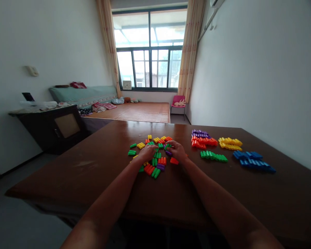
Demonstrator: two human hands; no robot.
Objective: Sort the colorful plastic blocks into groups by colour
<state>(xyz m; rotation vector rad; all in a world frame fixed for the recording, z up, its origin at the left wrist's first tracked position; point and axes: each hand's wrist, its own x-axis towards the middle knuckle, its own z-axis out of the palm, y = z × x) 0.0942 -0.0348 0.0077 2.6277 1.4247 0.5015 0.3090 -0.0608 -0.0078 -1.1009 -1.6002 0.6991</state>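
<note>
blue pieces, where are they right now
In the head view, the blue pieces lie at the right of the table, right of the green row and nearer than the yellow pieces.

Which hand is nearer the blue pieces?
Right. The right hand is left of the blue pieces, beside the mixed-color pieces; the left hand is farther left.

Plain white walls [248, 69], grey floor [5, 211], and a big dark-framed window [150, 48] at the far end that's super bright, patterned peach curtains [191, 52] either side. Bed [142, 110] right in front of it with a pale teal headboard [75, 95], pink chair [176, 99] off to the right, dark cabinet [45, 128] on the left, and a shiny brown table [93, 145] up close.
</note>
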